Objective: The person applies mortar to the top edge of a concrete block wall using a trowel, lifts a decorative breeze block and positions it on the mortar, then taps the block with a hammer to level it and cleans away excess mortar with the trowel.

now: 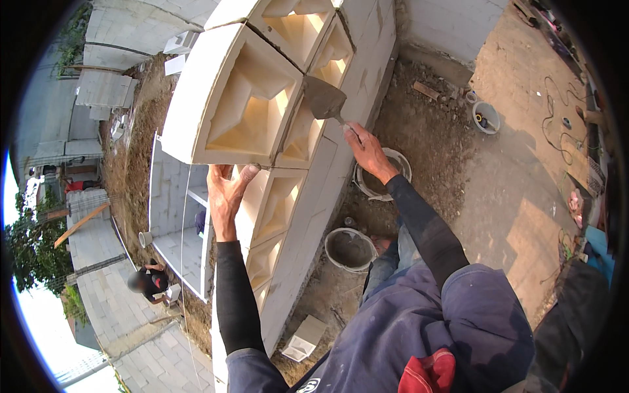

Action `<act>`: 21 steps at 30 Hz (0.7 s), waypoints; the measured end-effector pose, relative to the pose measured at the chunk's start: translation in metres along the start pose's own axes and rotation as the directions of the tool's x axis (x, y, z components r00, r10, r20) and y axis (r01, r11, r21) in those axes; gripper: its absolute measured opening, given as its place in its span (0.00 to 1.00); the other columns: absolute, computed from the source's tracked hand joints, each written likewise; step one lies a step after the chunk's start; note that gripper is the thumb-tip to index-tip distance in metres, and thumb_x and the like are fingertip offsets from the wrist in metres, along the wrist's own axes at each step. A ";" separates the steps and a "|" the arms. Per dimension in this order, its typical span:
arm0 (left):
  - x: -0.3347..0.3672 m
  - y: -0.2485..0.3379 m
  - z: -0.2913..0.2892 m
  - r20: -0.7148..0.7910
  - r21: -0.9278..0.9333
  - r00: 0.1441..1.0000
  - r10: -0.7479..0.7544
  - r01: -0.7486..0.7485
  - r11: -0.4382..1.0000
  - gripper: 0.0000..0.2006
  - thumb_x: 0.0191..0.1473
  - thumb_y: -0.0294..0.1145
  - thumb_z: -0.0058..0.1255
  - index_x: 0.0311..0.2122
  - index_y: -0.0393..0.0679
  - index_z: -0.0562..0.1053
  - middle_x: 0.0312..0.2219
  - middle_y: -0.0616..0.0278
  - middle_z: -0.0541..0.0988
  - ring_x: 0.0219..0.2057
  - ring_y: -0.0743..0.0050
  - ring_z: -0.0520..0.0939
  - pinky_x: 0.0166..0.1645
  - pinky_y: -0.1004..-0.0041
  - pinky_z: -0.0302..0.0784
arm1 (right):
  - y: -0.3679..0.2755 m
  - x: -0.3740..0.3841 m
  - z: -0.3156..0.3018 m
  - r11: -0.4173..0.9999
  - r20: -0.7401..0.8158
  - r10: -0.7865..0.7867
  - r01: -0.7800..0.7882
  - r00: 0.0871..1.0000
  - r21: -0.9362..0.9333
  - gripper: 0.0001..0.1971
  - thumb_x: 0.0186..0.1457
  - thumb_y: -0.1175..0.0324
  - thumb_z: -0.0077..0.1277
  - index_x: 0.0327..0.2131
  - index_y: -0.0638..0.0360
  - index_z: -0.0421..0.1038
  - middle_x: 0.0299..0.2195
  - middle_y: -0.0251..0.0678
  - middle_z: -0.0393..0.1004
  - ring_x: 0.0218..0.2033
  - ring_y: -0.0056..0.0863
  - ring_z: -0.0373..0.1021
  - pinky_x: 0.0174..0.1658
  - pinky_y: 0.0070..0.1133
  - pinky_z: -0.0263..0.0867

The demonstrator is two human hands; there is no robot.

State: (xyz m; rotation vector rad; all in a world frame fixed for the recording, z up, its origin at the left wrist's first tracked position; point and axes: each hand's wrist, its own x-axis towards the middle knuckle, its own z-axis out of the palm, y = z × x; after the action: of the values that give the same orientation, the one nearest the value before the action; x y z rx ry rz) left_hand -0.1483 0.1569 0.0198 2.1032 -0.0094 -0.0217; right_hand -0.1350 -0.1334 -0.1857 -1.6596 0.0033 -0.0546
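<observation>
Along the top of a grey block wall runs a course of cream breeze blocks with recessed, stepped openings. At the near end face of the largest-looking breeze block, my left hand presses its fingers and thumb against the edge; some fingertips are hidden. My right hand is closed round the handle of a pointing trowel. The trowel's grey, mortar-smeared blade lies beside the joint on that block's right side. A lower row of similar cream blocks continues toward me.
Mortar buckets stand below the wall, near my feet. Another bucket sits farther right. A loose cream block lies on the ground. A thin string runs along the wall's left side. Another person works down at the left.
</observation>
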 end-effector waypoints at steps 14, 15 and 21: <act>0.002 0.002 0.004 -0.045 -0.052 0.999 0.020 -0.022 0.998 0.41 0.43 0.44 0.76 0.56 0.30 0.68 0.52 0.44 0.78 0.58 0.55 0.77 0.65 0.61 0.67 | 0.009 -0.063 0.038 0.996 0.112 -0.077 0.083 0.991 -0.044 0.19 0.69 0.59 0.46 0.53 0.66 0.69 0.46 0.53 0.75 0.48 0.54 0.71 0.51 0.37 0.67; 0.001 -0.001 0.003 -0.046 -0.057 0.999 0.021 -0.023 0.998 0.40 0.43 0.44 0.76 0.55 0.30 0.68 0.51 0.44 0.78 0.57 0.56 0.77 0.65 0.61 0.68 | 0.008 -0.067 0.041 0.996 0.117 -0.080 0.085 0.990 -0.037 0.19 0.69 0.60 0.46 0.53 0.66 0.69 0.45 0.53 0.75 0.47 0.54 0.71 0.51 0.37 0.67; 0.002 -0.005 0.002 -0.051 -0.031 0.998 0.027 -0.029 0.999 0.38 0.43 0.43 0.76 0.54 0.32 0.69 0.49 0.46 0.79 0.55 0.57 0.79 0.64 0.60 0.69 | 0.006 -0.088 0.054 0.993 0.145 -0.101 0.110 0.984 -0.054 0.18 0.69 0.61 0.46 0.52 0.67 0.69 0.44 0.53 0.75 0.45 0.55 0.72 0.49 0.38 0.67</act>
State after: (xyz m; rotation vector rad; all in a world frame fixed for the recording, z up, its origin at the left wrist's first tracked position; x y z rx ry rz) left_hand -0.1468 0.1575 0.0140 2.0709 -0.0081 0.0479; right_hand -0.2207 -0.0767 -0.1995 -1.7215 -0.1926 -0.0166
